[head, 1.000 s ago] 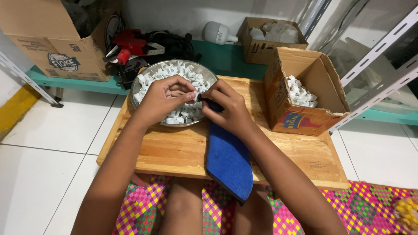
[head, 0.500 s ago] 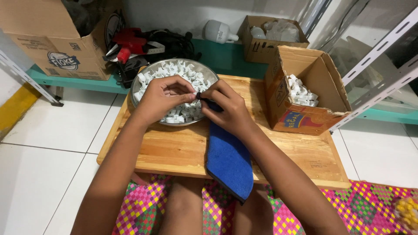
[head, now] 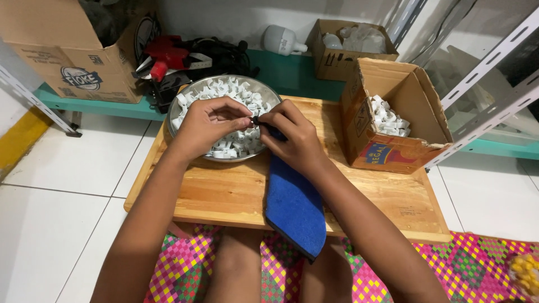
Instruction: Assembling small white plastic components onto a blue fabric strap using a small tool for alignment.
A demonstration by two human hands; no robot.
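Observation:
My left hand (head: 209,125) and my right hand (head: 292,137) meet fingertip to fingertip over a round metal bowl (head: 185,95) heaped with small white plastic clips (head: 230,147). Both hands pinch a tiny piece between them; a small dark bit shows at the fingertips, too small to make out. A long blue cloth strip (head: 295,205) runs from under my right hand down across the low wooden table (head: 224,191) and hangs over its near edge.
An open cardboard box (head: 393,151) on the table's right holds more white clips (head: 387,116). Behind, a teal shelf (head: 292,70) carries a big cardboard box (head: 67,50), red and black tools (head: 174,56), a white bulb (head: 281,40) and another box. White metal racking (head: 483,78) stands right.
Both hands stay over the bowl; the fingers have shifted slightly closer together at the pinch. The blue strip lies much as before.

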